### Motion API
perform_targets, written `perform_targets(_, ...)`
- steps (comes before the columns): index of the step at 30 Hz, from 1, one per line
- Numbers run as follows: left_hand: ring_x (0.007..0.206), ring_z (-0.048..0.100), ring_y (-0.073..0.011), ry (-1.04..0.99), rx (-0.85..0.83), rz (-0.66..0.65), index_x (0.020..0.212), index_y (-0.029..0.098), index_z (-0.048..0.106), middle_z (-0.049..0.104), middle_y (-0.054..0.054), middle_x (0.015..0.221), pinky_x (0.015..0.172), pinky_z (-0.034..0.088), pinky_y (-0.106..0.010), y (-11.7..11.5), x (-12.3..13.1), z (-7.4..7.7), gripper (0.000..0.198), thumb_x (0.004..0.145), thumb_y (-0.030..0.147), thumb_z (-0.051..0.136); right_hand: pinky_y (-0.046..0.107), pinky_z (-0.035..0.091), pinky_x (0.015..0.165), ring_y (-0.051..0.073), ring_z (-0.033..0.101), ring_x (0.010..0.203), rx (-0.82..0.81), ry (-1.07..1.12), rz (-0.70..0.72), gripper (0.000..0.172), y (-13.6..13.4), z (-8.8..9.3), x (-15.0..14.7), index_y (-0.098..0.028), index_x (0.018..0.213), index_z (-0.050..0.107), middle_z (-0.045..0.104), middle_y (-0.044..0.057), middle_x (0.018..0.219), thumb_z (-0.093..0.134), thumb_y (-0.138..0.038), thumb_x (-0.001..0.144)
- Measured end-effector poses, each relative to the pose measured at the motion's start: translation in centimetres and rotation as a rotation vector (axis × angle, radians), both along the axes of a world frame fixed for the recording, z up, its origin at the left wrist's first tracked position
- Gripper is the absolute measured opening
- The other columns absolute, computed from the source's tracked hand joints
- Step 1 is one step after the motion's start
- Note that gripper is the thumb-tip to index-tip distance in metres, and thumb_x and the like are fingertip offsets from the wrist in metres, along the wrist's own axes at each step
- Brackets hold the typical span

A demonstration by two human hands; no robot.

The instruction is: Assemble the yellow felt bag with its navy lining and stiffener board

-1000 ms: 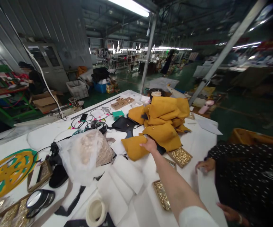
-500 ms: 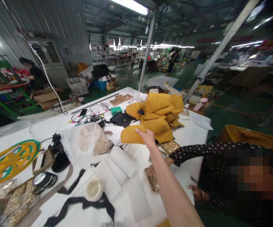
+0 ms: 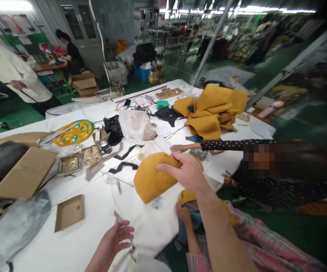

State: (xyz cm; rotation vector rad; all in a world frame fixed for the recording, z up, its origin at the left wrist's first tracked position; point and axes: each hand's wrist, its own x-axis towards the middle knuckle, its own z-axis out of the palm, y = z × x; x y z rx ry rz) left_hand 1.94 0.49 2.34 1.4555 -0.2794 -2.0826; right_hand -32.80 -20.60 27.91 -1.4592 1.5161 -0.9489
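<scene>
My right hand (image 3: 190, 170) pinches a curved mustard-yellow fabric or leather piece (image 3: 153, 179) by its right side, thumb on top, and holds it above the white table. My left hand (image 3: 115, 240) is lower left, palm turned up, fingers apart. A thin greyish tool (image 3: 118, 216) shows at its fingertips. Whether the hand touches it, I cannot tell. Beside my right forearm, the hand (image 3: 183, 212) of a person in a plaid sleeve is at another yellow piece (image 3: 186, 196). Across the table, a person in a dotted sleeve stretches out a hand (image 3: 184, 147).
A heap of yellow pieces (image 3: 217, 109) lies at the table's far right. Trays of gold-coloured parts (image 3: 92, 155), a plastic bag (image 3: 135, 124), black strips (image 3: 123, 166) and a shallow cardboard tray (image 3: 70, 212) are spread over the table (image 3: 95, 241). Cardboard boxes (image 3: 24, 172) stand left.
My right hand has brought the yellow piece from beside the heap back towards me. The view has turned left and down. My left hand and the plaid-sleeved person have come into view.
</scene>
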Motion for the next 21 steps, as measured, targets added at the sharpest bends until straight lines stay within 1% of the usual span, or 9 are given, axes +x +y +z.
perform_targets(3, 0.116, 0.081, -0.0322, 0.351, 0.001, 0.096, 0.143, 0.019, 0.075, 0.084, -0.020, 0.137, 0.092, 0.066, -0.044, 0.7, 2.7, 3.4, 0.082, 0.100, 0.088, 0.065, 0.029, 0.041, 0.059, 0.015, 0.055, 0.069, 0.009, 0.005, 0.163, 0.044, 4.6, -0.9, 7.7, -0.022, 0.081, 0.068, 0.060, -0.004, 0.073, 0.096, -0.055, 0.091)
perform_targets(5, 0.122, 0.079, -0.0324, 0.459, -0.055, 0.126, 0.149, 0.017, 0.073, 0.081, -0.021, 0.145, 0.097, 0.066, -0.047, 2.0, 5.0, 5.1, 0.080, 0.110, 0.083, 0.051, 0.031, 0.042, 0.065, 0.015, 0.054, 0.073, -0.147, 0.067, 0.271, 0.048, 7.7, -1.4, 12.4, -0.023, 0.077, 0.060, 0.057, -0.004, 0.075, 0.095, -0.051, 0.095)
perform_targets(7, 0.125, 0.077, -0.0318, 0.465, -0.100, 0.176, 0.147, 0.016, 0.075, 0.080, -0.020, 0.148, 0.103, 0.065, -0.048, 3.7, 7.7, 5.7, 0.077, 0.113, 0.079, 0.048, 0.035, 0.043, 0.072, 0.017, 0.054, 0.078, -0.404, 0.172, 0.389, 0.045, 11.3, -1.9, 16.4, -0.023, 0.079, 0.057, 0.058, -0.002, 0.078, 0.090, -0.044, 0.102)
perform_targets(10, 0.139, 0.071, -0.0339, 0.331, -0.154, 0.221, 0.146, 0.016, 0.077, 0.078, -0.018, 0.153, 0.113, 0.059, -0.046, 6.3, 12.2, 4.5, 0.077, 0.111, 0.080, 0.053, 0.042, 0.047, 0.082, 0.022, 0.057, 0.084, -0.741, 0.348, 0.609, 0.013, 17.9, -4.5, 20.9, -0.022, 0.097, 0.069, 0.067, 0.003, 0.083, 0.073, -0.018, 0.109)
perform_targets(12, 0.149, 0.067, -0.0363, 0.130, -0.165, 0.211, 0.148, 0.017, 0.076, 0.076, -0.017, 0.158, 0.117, 0.056, -0.045, 8.1, 15.3, 2.9, 0.083, 0.105, 0.086, 0.058, 0.044, 0.051, 0.090, 0.022, 0.061, 0.086, -0.857, 0.425, 0.774, 0.016, 22.6, -8.6, 22.6, -0.020, 0.114, 0.074, 0.072, 0.004, 0.088, 0.067, -0.007, 0.107)
perform_targets(14, 0.151, 0.066, -0.0367, -0.119, -0.132, 0.207, 0.145, 0.018, 0.078, 0.074, -0.017, 0.160, 0.118, 0.057, -0.045, 10.2, 18.2, 0.9, 0.089, 0.099, 0.092, 0.061, 0.044, 0.054, 0.093, 0.023, 0.064, 0.086, -0.847, 0.452, 0.841, 0.012, 27.0, -14.4, 23.4, -0.018, 0.114, 0.074, 0.074, 0.005, 0.091, 0.067, -0.011, 0.107)
perform_targets(16, 0.146, 0.071, -0.0366, -0.300, -0.070, 0.216, 0.137, 0.018, 0.080, 0.077, -0.018, 0.156, 0.116, 0.060, -0.044, 12.8, 20.6, -1.2, 0.094, 0.092, 0.098, 0.062, 0.042, 0.056, 0.086, 0.024, 0.066, 0.085, -0.619, 0.499, 0.780, 0.013, 30.9, -20.8, 23.4, -0.020, 0.105, 0.074, 0.074, 0.005, 0.093, 0.068, -0.010, 0.101)
perform_targets(18, 0.136, 0.076, -0.0367, -0.400, 0.005, 0.213, 0.129, 0.019, 0.081, 0.081, -0.018, 0.146, 0.109, 0.063, -0.044, 15.6, 22.2, -3.2, 0.096, 0.084, 0.102, 0.064, 0.040, 0.060, 0.086, 0.027, 0.074, 0.097, -0.326, 0.498, 0.821, 0.028, 34.1, -26.2, 22.7, -0.023, 0.116, 0.077, 0.080, 0.008, 0.111, 0.070, -0.009, 0.093)
perform_targets(21, 0.115, 0.082, -0.0402, -0.538, 0.118, 0.116, 0.104, 0.023, 0.080, 0.086, -0.017, 0.120, 0.092, 0.065, -0.047, 19.9, 22.9, -5.5, 0.093, 0.067, 0.107, 0.064, 0.048, 0.067, 0.104, 0.034, 0.079, 0.121, -0.044, 0.453, 0.694, 0.044, 37.2, -30.5, 21.7, -0.028, 0.134, 0.079, 0.082, 0.011, 0.134, 0.067, -0.012, 0.095)
